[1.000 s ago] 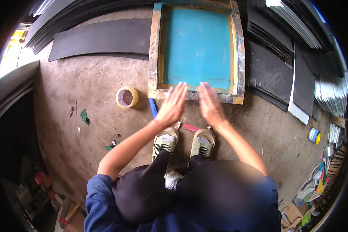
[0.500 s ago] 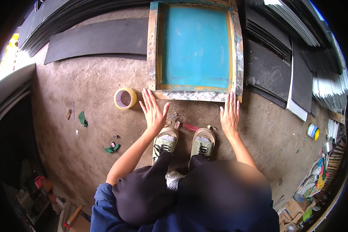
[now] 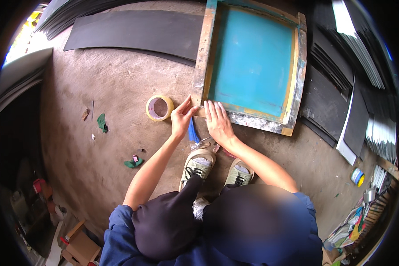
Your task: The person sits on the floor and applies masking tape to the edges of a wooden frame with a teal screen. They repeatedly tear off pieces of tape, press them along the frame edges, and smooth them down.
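Note:
A screen-printing frame (image 3: pixel 198 66) with turquoise mesh (image 3: pixel 252 62) lies on the floor, its wooden rails stained and flecked with paint. At its near left corner, my left hand (image 3: pixel 181 119) is closed in a pinch, thumb against fingertips. Whatever lies between those fingers is too small to make out. My right hand (image 3: pixel 219 124) rests flat beside it on the near rail, fingers stretched out over the edge. A roll of yellowish tape (image 3: pixel 151 106) sits on the floor just left of my left hand. Below the corner, a blue strip (image 3: pixel 193 132) shows between my forearms.
Dark flat sheets (image 3: pixel 133 33) lie behind and left of the frame, with more dark sheets (image 3: pixel 317 93) stacked to its right. Green scraps (image 3: pixel 102 123) dot the floor at left. A small blue and yellow can (image 3: pixel 357 177) is at far right. My shoes (image 3: pixel 198 165) are close below the frame.
Both hands were spread along the near rail; the right has moved left to the corner, and the left has closed into a pinch. The frame appears farther right and turned in the view.

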A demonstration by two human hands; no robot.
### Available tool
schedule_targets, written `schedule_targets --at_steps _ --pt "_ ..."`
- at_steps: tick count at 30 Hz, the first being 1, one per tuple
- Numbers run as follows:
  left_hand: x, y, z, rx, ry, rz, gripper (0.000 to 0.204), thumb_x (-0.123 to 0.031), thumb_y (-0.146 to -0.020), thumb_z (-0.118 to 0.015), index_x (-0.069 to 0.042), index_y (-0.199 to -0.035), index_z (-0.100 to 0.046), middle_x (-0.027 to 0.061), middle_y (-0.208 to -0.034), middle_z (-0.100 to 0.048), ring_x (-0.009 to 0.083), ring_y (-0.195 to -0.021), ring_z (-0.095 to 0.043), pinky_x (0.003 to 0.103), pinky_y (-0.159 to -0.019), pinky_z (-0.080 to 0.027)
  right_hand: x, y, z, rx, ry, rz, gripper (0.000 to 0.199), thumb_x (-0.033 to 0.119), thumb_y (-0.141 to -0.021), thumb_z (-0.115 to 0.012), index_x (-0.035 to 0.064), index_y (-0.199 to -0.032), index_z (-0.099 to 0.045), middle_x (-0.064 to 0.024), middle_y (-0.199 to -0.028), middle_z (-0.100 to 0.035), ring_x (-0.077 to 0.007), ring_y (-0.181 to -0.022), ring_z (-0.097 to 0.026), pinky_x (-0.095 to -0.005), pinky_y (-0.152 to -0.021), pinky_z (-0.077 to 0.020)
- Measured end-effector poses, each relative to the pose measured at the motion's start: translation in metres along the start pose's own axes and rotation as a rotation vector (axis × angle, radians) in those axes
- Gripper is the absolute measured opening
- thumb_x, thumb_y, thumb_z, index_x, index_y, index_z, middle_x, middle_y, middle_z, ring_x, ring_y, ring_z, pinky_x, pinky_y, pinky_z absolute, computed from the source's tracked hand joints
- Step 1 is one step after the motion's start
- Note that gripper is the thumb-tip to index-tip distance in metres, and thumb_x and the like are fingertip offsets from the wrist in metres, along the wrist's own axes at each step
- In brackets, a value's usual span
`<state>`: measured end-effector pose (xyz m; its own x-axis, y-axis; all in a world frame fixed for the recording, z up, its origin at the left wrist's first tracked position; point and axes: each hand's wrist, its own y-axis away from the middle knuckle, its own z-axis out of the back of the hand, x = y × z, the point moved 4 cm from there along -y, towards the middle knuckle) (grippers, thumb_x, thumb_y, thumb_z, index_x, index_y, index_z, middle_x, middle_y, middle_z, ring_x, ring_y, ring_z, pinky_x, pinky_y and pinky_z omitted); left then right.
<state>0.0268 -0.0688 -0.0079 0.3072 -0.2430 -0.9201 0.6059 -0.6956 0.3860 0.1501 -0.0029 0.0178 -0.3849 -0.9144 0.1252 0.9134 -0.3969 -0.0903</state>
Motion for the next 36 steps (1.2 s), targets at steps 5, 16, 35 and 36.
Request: schedule_targets --at_steps 5,16,35,36 --pt "0.006 -0.003 0.009 0.038 -0.018 0.01 0.051 -0.003 -0.083 -0.062 0.002 -0.129 -0.042 0.0141 -0.122 -0.053 0.014 -0.106 -0.053 0.026 -0.091 -0.044 0.012 -0.014 -0.009 0.027 -0.064 0.017 0.048 0.013 -0.083 -0.041 -0.0099 -0.125 -0.039 -0.0233 -0.118 -0.049 -0.0337 -0.113 -0.045 -0.0448 -0.105 -0.0281" --pt "-0.036 0.006 -0.016 0.029 -0.721 -0.543 0.057 0.005 -0.077 -0.058 -0.01 -0.129 -0.043 0.013 -0.133 -0.041 0.0274 -0.125 -0.037 0.039 -0.103 -0.032 -0.113 0.084 0.02 -0.076 -0.236 -0.192 0.038 0.017 -0.082 -0.059 0.0012 -0.116 -0.053 -0.012 -0.106 -0.06 -0.0239 -0.094 -0.059 -0.0341 -0.082 -0.0494" --pt "-0.024 0.016 -0.114 0.643 -1.383 -0.984 0.045 -0.027 -0.077 -0.062 -0.001 -0.111 -0.049 0.0103 -0.097 -0.052 0.0233 -0.094 -0.051 0.033 -0.083 -0.044 -0.095 0.065 0.032 -0.071 -0.09 -0.026 0.031 0.002 -0.076 -0.053 -0.0076 -0.105 -0.053 -0.0161 -0.097 -0.057 -0.0259 -0.098 -0.056 -0.0375 -0.1 -0.0391" --pt "-0.026 0.018 -0.109 0.634 -1.388 -0.958 0.045 -0.029 -0.077 -0.062 -0.001 -0.11 -0.05 0.0097 -0.096 -0.052 0.0228 -0.092 -0.051 0.033 -0.082 -0.045 -0.099 0.07 0.035 -0.076 -0.111 -0.013 0.031 0.002 -0.076 -0.053 -0.0078 -0.105 -0.053 -0.0161 -0.096 -0.057 -0.0258 -0.098 -0.056 -0.0377 -0.1 -0.0389"
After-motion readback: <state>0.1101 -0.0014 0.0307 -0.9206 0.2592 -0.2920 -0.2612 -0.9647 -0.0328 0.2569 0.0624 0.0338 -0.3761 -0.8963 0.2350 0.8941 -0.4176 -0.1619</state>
